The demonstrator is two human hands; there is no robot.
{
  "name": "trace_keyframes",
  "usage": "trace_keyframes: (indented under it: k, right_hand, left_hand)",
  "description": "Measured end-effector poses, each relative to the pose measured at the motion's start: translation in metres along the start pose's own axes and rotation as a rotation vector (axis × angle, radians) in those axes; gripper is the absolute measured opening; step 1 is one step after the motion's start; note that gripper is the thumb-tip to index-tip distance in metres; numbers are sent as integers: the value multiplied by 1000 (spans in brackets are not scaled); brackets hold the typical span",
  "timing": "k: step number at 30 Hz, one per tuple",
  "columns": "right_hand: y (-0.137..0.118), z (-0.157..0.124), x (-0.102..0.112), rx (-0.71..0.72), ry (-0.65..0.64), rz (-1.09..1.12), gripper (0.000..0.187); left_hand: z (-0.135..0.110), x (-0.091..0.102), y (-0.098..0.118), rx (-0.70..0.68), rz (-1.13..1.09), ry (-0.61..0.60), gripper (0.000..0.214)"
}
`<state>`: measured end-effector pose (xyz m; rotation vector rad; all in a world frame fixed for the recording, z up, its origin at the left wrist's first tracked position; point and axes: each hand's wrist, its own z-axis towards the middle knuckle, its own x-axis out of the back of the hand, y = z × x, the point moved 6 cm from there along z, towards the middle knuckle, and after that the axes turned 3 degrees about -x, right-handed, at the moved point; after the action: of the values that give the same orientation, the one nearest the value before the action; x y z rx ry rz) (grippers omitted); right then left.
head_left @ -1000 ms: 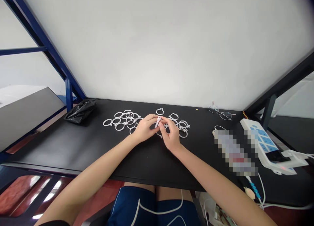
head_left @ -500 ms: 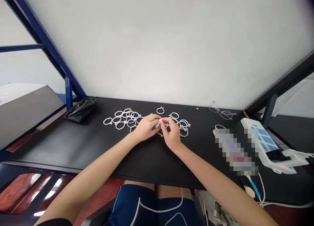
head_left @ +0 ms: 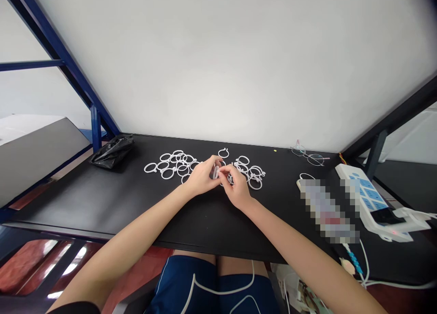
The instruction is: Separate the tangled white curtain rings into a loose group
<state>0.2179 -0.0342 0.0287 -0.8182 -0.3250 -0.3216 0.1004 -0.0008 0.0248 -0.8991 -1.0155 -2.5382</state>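
My left hand (head_left: pixel 202 176) and my right hand (head_left: pixel 236 188) meet above the middle of the black table (head_left: pixel 112 200), fingertips pinched together on one white plastic ring (head_left: pixel 216 172). A pile of several white rings (head_left: pixel 172 164) lies just left of my left hand. Another group of white rings (head_left: pixel 251 174) lies right of my right hand. A single open ring (head_left: pixel 223 153) sits farther back, behind both hands.
A crumpled black bag (head_left: pixel 112 153) lies at the back left. Eyeglasses (head_left: pixel 306 155) rest at the back right. A white power strip (head_left: pixel 372 203) with cables sits at the right edge, beside a blurred object (head_left: pixel 324 209). A white wall rises behind the table.
The ring between my fingers has been turned and drawn lower between both hands. My right hand has shifted slightly left, closer to my left hand.
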Motion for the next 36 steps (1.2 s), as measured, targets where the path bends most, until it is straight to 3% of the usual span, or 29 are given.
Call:
trace_keyframes:
  k: [3,7,12,19,23,36]
  right_hand:
    - [0,-1,-4,14,-48,22,10]
    - [1,-2,-6,1,-49,49,8]
    - [4,-2,-5,-22,-31,38,5]
    - [6,-3,-4,-46,8,29,6]
    - [4,-3,-2,-50,42,40,5]
    - [3,-2,3,-54,84,40,10]
  left_hand:
    - [0,-4,0,-13,43,-31,9]
    - [0,-4,0,-45,104,9,16]
    - [0,-7,1,-71,134,-50,10]
    - [0,-5,-1,-22,201,-53,9]
    - [0,-3,-2,28,174,-49,20]
    - [0,10,-3,22,41,168,22]
